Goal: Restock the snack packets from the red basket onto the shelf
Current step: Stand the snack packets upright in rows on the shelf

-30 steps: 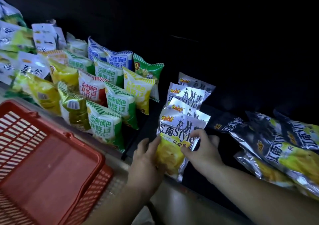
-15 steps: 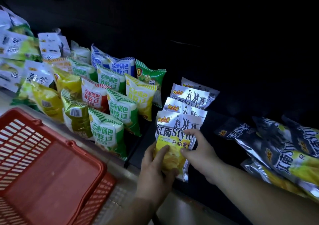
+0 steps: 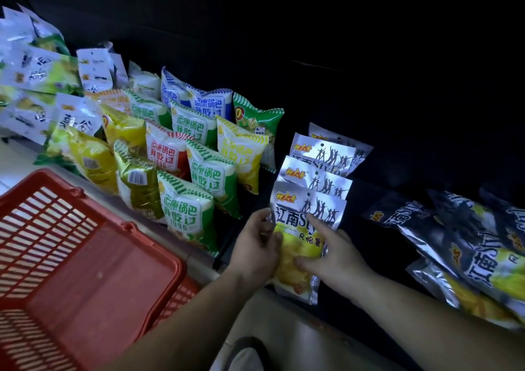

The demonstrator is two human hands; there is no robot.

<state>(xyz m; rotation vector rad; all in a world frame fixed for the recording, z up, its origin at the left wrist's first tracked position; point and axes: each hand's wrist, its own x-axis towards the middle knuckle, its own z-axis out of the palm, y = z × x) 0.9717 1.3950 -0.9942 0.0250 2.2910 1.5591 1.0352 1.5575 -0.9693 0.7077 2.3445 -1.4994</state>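
Note:
A silver-and-yellow chip packet (image 3: 304,245) stands at the front of a row of like packets (image 3: 318,171) on the dark shelf. My left hand (image 3: 255,248) grips its left edge, thumb on the front. My right hand (image 3: 329,254) holds its right side, with the index finger stretched up across the printed front and the thumb low on the yellow part. The red basket (image 3: 85,257) sits at the lower left, and no packets show inside it.
Rows of green, yellow, red and blue snack bags (image 3: 184,154) fill the shelf left of the silver row. Darker silver packets (image 3: 468,251) lie flat in a pile at the right. The back of the shelf is dark.
Both hands have shifted on the front packet: the left moved up along its left edge, and the right came further across its front. The packet stands a little more upright.

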